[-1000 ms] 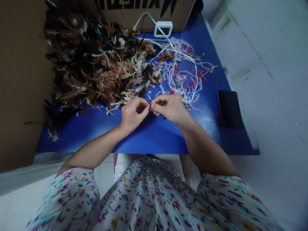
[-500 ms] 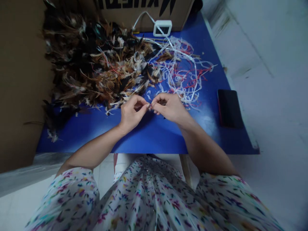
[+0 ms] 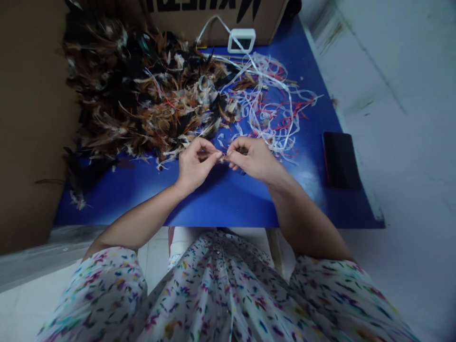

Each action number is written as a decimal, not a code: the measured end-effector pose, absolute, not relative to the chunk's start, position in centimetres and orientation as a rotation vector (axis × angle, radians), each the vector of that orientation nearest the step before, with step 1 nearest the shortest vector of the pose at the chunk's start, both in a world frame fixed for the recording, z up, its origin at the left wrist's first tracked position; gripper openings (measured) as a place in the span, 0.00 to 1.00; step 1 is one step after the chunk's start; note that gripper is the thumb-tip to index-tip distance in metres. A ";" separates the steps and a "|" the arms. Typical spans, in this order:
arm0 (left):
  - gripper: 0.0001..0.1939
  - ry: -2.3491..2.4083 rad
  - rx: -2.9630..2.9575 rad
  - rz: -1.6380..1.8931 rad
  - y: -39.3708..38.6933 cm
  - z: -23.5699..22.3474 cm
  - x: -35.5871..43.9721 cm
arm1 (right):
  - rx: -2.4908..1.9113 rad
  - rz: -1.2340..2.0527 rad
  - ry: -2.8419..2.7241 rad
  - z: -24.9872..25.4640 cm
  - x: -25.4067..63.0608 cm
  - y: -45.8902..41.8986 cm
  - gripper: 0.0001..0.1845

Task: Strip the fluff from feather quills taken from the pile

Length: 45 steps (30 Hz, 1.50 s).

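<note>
My left hand (image 3: 195, 165) and my right hand (image 3: 253, 159) meet fingertip to fingertip over the blue table (image 3: 221, 199). Both are pinched shut on one small thing between them, too small to name. A big heap of brown, black and white feathers (image 3: 142, 99) lies just beyond my left hand. A tangle of white and red strips (image 3: 270, 107) lies just beyond my right hand.
A black phone (image 3: 340, 160) lies flat at the table's right side. A cardboard box (image 3: 213, 16) stands at the back, with a white plug and cable (image 3: 241, 40) in front of it. A brown cardboard wall (image 3: 32, 118) borders the left. White floor lies to the right.
Both hands stayed joined at the fingertips and shifted very slightly away from me, with small finger movements. Nothing else moved.
</note>
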<state>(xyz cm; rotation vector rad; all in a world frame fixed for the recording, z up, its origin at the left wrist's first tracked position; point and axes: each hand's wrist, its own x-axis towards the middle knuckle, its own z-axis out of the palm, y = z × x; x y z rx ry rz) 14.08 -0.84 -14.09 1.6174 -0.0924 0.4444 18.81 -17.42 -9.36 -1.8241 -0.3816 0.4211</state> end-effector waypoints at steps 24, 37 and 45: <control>0.18 -0.110 1.694 0.496 0.2 -13.9 14.6 | -1.851 0.450 -0.346 -8.7 19.4 -18.1 0.06; 0.17 -0.092 1.746 0.524 0.3 -13.4 14.5 | -1.809 0.439 -0.359 -8.5 19.3 -18.4 0.09; 0.16 -0.114 1.736 0.537 0.4 -13.6 14.7 | -1.753 0.497 -0.306 -8.3 19.5 -18.3 0.11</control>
